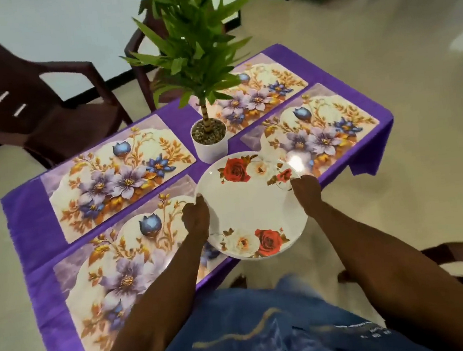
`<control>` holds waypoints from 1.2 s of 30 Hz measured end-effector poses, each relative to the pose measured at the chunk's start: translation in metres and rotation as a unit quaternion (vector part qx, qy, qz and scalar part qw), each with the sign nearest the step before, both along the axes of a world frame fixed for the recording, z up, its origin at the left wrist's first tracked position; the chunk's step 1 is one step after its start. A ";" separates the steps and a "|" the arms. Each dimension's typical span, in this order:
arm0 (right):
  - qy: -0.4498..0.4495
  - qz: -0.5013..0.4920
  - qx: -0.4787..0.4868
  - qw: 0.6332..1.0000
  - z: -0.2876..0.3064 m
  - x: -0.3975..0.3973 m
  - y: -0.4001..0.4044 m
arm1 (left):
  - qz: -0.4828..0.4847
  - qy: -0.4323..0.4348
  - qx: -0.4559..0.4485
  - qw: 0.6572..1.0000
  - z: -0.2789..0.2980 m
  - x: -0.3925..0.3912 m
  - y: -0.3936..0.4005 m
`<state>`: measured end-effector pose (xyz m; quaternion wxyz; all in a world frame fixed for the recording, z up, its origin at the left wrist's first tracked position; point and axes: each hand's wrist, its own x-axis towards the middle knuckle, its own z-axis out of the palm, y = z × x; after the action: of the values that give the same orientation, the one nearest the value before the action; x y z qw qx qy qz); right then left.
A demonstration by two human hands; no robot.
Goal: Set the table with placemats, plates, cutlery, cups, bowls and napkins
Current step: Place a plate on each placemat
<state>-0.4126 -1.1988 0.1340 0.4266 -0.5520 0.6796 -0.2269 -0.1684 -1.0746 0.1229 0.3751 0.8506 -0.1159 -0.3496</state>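
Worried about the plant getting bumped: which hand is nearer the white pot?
Left. The left hand grips the plate rim just below the white pot; the right hand grips the opposite rim, farther right.

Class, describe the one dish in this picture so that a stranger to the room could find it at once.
Find the low table under the purple cloth with four floral placemats and a potted green plant in the middle. At its near edge, the left hand and right hand hold a round white plate. Its roses are red, unlike the mats' purple flowers.

We see a dark brown chair standing on the pale floor, a white wall behind the chair.
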 end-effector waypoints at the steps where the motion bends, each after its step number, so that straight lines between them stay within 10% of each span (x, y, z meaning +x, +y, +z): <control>1: -0.053 -0.018 0.018 0.998 0.001 -0.003 -0.013 | 0.015 0.000 0.004 1.000 -0.002 -0.006 -0.004; 18: 0.082 0.230 0.028 0.969 0.011 -0.010 -0.109 | 0.205 -0.114 0.091 0.968 -0.005 -0.081 -0.031; 26: 0.343 0.470 -0.098 0.807 0.017 -0.001 -0.115 | 0.217 -0.127 0.089 0.964 -0.010 -0.081 -0.030; 36: 0.213 0.395 -0.087 0.889 0.019 0.000 -0.122 | 0.212 -0.126 0.082 0.966 -0.014 -0.072 -0.034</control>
<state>-0.4128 -1.3204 0.1532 0.2762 -0.8449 0.4574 0.0250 -0.2406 -1.1084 0.1084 0.3526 0.9206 0.0501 -0.1604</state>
